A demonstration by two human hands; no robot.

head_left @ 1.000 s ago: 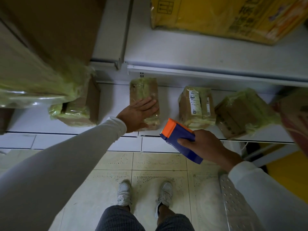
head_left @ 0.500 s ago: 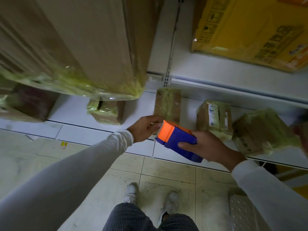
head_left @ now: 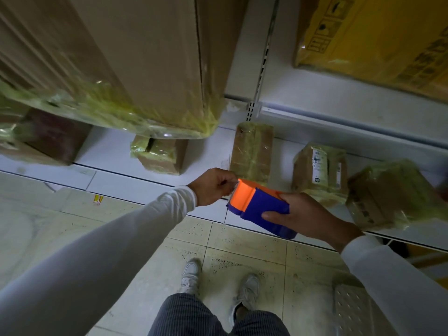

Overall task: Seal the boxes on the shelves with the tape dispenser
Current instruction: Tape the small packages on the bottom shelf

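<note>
**Left hand off the box, now at the cutter**

A second ago your left hand [head_left: 213, 186] lay flat on the upright box [head_left: 252, 151] on the low shelf [head_left: 109, 151]; now it is off the box, fingers curled at the toothed edge of the tape dispenser [head_left: 260, 209], seemingly pinching the tape end, though the tape itself is too faint to confirm; your right hand [head_left: 308, 217] grips the blue body as before; the dispenser hangs over the shelf's front lip, just in front of that box.

Reading: you are freeing a tape tail, so no sealing stroke has begun here.

Edges and room: the serrated blade sits against your left fingertips; the big wrapped carton [head_left: 135, 69] overhangs from above on the left; the labelled box [head_left: 320, 168] stands near on the right; open shelf lies left of the upright box.
</note>
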